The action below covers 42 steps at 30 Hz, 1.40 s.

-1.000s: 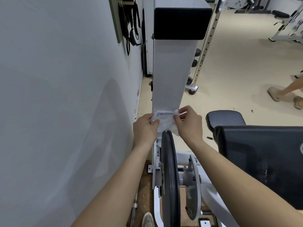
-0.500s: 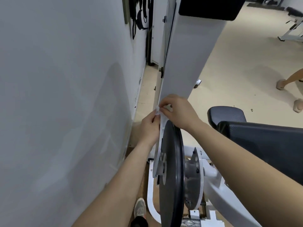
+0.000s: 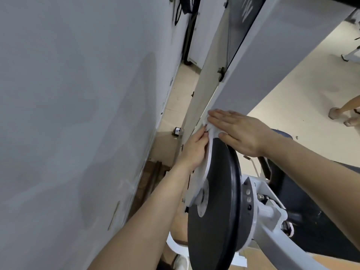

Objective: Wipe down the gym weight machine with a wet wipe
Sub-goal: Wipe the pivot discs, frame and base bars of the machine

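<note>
The white upright column of the weight machine rises from the centre toward the top right. A white wet wipe is bunched at the column's lower end, just above the black weight plate. My right hand lies flat on the wipe with straight fingers, pressing it against the column's face. My left hand is on the column's left side, its fingertips pinching the wipe's edge.
A grey wall runs close along the left. A black padded seat is at the right behind my right forearm. Another person's feet stand on the beige floor at far right. Black straps hang on the wall at top.
My view has tilted and moved closer to the column. My right hand has flattened out over the wipe, from pinching it. My left hand has slid round to the column's left side.
</note>
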{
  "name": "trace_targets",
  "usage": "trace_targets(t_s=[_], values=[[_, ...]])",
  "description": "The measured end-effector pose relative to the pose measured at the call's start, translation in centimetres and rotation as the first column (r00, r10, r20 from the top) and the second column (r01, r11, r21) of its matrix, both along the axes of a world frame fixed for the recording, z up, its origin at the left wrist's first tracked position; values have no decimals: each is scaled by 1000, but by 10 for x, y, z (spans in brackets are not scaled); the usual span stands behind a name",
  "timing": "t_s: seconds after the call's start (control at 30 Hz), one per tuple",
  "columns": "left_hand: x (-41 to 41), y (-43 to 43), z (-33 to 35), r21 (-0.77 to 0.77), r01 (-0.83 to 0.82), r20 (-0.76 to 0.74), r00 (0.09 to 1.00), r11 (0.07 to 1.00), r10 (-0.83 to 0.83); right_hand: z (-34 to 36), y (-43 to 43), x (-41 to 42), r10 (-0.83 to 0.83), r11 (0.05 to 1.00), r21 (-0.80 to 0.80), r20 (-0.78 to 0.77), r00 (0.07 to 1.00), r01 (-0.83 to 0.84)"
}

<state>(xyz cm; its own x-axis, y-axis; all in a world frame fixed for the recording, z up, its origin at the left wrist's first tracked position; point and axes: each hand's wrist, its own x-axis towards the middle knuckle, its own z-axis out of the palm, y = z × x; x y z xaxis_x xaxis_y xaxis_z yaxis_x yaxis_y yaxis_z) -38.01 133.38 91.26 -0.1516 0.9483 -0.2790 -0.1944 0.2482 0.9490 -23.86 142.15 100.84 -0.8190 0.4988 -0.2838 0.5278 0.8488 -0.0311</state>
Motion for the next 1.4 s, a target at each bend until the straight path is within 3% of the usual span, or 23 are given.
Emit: trace_targets(t_s=[0.27,0.37,0.5,0.67,0.83,1.1,1.2,1.4], values=[[14,-61,-12,7,-96,42,995,995,96,5,-12,13,5,997,-74,-39,999,-8],[18,-69,-8,88,-129,96,988,988,121,10,-16,2,70,996,-51,-24,997,-71],[19,-71,-16,204,-89,-42,994,975,99,12,-14,-7,234,968,74,92,968,-241],[16,-52,-32,132,-36,57,998,991,29,15,1,-22,352,920,131,138,926,-369],[9,-29,-36,32,9,61,998,999,-11,9,20,-40,350,910,151,224,910,-387],[22,-100,-50,226,44,124,990,973,-74,12,-16,-30,455,890,-89,96,885,-447],[13,-65,-52,140,51,169,983,989,-74,11,5,-37,423,904,0,136,896,-427],[-5,-2,-47,61,20,93,995,998,-26,5,23,-49,397,879,172,249,883,-444]])
